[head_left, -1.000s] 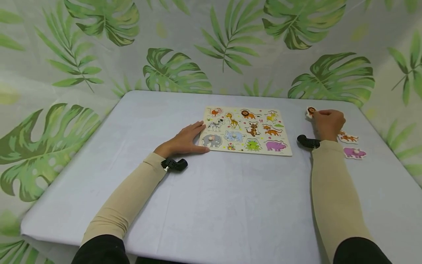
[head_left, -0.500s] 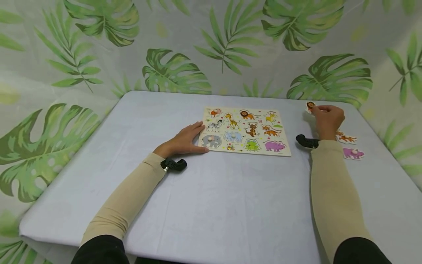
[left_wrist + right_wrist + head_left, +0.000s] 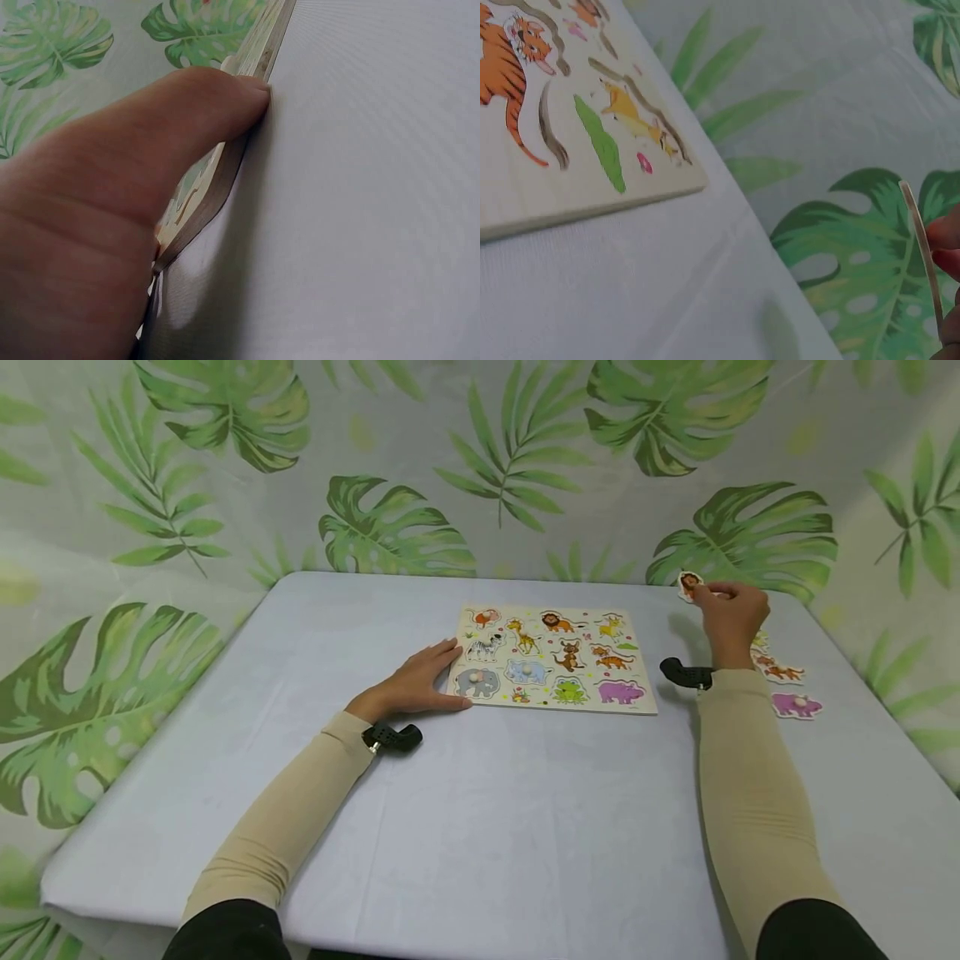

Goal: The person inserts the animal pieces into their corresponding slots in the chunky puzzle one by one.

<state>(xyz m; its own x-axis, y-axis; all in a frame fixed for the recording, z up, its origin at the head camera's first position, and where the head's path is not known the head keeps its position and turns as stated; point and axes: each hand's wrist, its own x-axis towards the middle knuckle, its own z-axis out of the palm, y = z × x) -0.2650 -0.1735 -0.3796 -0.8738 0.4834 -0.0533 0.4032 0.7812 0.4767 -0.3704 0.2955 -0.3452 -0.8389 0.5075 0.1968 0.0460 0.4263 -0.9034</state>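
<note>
A wooden animal puzzle board [image 3: 536, 647] lies on the white table, printed with animals such as a zebra, giraffe and frog. My left hand [image 3: 420, 681] rests at its left side, fingers spread, and in the left wrist view the thumb [image 3: 225, 97] presses on the board's edge [image 3: 217, 180]. To the right of the board, my right hand [image 3: 735, 618] pinches a lion puzzle piece [image 3: 690, 585] and holds it above the table. In the right wrist view that piece [image 3: 922, 255] shows edge-on between the fingers.
Right of the board lie a purple hippo piece [image 3: 797, 706], a tiger piece [image 3: 780, 671] and a yellowish piece [image 3: 761, 640] partly hidden by the right hand. An elephant piece [image 3: 477, 682] with a knob sits in the board. A leaf-patterned cloth [image 3: 405, 527] hangs behind the table.
My right hand has lifted the lion piece up off the table and shifted slightly left with it. The left hand stays at the board.
</note>
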